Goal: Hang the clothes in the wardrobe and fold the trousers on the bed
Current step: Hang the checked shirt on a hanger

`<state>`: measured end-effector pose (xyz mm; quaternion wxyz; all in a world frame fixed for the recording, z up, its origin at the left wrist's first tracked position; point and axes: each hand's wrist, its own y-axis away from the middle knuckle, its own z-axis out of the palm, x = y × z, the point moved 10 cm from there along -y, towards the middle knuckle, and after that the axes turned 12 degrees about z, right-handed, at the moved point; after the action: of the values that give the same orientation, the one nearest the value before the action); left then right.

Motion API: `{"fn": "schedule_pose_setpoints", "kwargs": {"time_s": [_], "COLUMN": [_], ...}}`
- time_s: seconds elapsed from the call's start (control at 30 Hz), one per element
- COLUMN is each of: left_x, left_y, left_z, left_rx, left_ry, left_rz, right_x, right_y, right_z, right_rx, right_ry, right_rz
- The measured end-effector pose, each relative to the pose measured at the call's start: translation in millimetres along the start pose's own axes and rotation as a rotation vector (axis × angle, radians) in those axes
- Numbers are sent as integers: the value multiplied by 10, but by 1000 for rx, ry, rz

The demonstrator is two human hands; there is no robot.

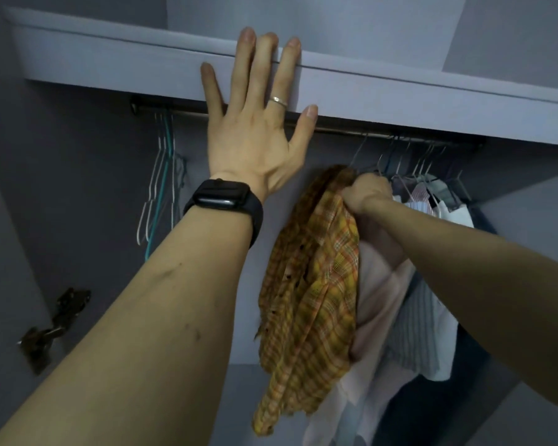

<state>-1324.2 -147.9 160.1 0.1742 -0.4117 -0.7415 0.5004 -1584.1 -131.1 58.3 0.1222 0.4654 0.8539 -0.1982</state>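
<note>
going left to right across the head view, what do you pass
hinge → empty hangers → left hand → plaid shirt → right hand → hung clothes

It's dim in here, a cool greyish light catching the shelf front (400, 88) while inside the wardrobe (87, 175) everything under the rail (345, 127) sinks into murky shadow, and the wide lens bows straight edges and leaves the door hinge (55, 320) soft.

Black smartwatch (223, 201), silver ring (278, 101), dark door hinge (55, 326).
</note>
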Motion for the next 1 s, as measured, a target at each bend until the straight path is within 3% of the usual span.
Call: {"fn": "schedule_pose_setpoints", "kwargs": {"time_s": [0.23,0.37,0.5,0.67,0.77,1.0], "left_x": [16,26,25,47,125,839], "left_y": [31,47,51,-12,-8,697], "left_z": [39,19,1,-104,-183,-320], "left_rx": [6,-72,-231,-394,-461,-519], "left_ry": [26,61,77,87,105,397], "left_rz": [-9,-17,-57,-119,-164,-279], "right_x": [521,505,506,650,999,1747], "right_y": [-186,72,527,1264,1606,1942], "right_z": [-4,-72,-390,-1181,-1564,-1722], "right_rx": [-42,-292,-412,-378,-272,-111], "right_ry": [-5,-118,-261,-573,-726,-797], "right_rz": [150,72,-5,-106,-131,-114]}}
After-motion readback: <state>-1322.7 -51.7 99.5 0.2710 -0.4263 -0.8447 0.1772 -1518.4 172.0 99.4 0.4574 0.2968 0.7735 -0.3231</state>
